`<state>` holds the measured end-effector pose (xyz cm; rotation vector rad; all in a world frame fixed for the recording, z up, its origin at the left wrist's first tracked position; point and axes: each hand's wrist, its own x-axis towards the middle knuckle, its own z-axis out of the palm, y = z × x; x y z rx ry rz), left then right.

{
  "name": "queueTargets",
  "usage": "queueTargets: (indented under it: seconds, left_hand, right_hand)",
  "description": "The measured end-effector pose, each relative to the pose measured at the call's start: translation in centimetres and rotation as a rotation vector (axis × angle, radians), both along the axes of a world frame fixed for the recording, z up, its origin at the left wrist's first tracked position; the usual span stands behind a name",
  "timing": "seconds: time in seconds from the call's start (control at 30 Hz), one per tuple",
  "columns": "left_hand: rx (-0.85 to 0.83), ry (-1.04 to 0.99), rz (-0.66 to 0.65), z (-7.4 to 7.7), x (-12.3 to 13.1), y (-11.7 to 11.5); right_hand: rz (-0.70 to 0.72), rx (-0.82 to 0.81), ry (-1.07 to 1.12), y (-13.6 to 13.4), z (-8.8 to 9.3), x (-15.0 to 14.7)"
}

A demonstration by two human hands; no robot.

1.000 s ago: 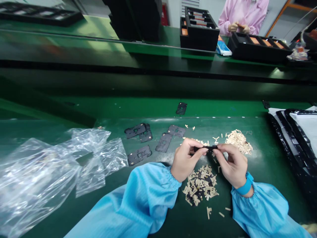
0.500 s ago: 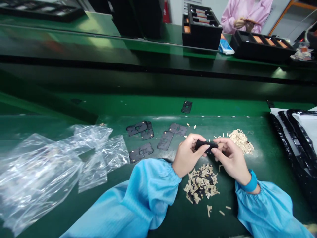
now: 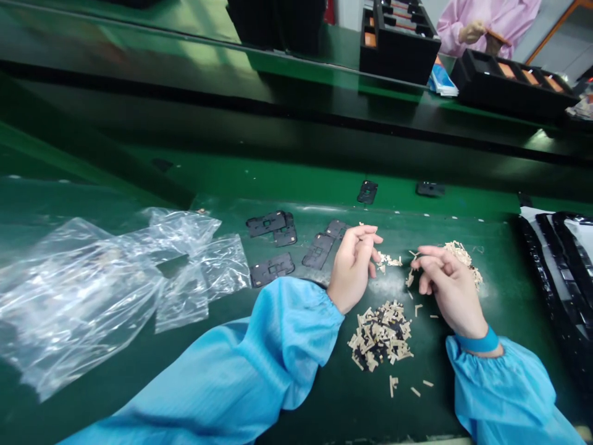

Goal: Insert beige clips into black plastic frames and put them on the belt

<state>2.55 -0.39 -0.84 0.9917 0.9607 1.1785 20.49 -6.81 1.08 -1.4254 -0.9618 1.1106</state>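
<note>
My left hand [image 3: 353,266] is open, fingers stretched out and nothing in it, just right of a flat black plastic plate [image 3: 319,250]. Across from it, my right hand [image 3: 447,284] has loosely bent fingers held apart, with no part visible in them. Small tan strips [image 3: 410,278] lie close to its fingertips. Below and between the hands is a pile of tan and black small pieces [image 3: 382,337]. Behind the right hand a second pile of tan pieces [image 3: 463,253] is partly covered. A black plate [image 3: 430,188] rests at the far side of the bench.
Several black plates [image 3: 272,269] lie left of my hands. Clear plastic bags [image 3: 92,290] spread over the left side. Black-edged packs [image 3: 556,266] stand at the right. Beyond the ledge are black boxes [image 3: 401,55] and a person in a pink sleeve [image 3: 451,28].
The black part held between both hands has left them, and the hands have moved apart. A black plate now lies at the far side. More tan pieces show between the hands. The view has shifted.
</note>
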Motion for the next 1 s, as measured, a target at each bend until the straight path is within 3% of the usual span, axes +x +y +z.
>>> queueTargets:
  seconds: [0.2,0.4,0.47,0.53,0.63,0.73,0.83,1.0]
  left_hand:
    - [-0.016,-0.069,0.128,0.1,0.0,0.4]
    - [0.083,-0.05,0.309,-0.5,-0.8,1.8]
    - [0.145,-0.033,0.374,-0.8,-1.2,2.4]
    - [0.199,0.018,0.397,-0.9,-1.4,2.7]
    - [0.322,0.219,0.295,-0.6,-1.5,2.4]
    - [0.567,0.522,0.068,-0.4,-1.3,1.4]
    - [0.746,0.822,-0.139,-0.9,-1.2,0.5]
    - [0.752,1.157,-0.211,-1.9,-0.8,0.5]
  right_hand:
    - [0.233,0.199,-0.286,-0.7,0.3,-1.3]
    - [0.762,0.442,-1.014,0.2,0.5,-4.1]
    - [0.845,0.426,-1.136,-0.2,0.1,-3.4]
    - [0.833,0.357,-1.267,-1.4,-0.1,-0.9]
    - [0.658,0.242,-1.459,-3.6,0.0,4.0]
    - [0.584,0.215,-1.533,-5.6,0.6,6.9]
    - [0.658,0.226,-1.497,-7.7,1.0,6.4]
    - [0.858,0.269,-1.387,-11.7,0.7,4.0]
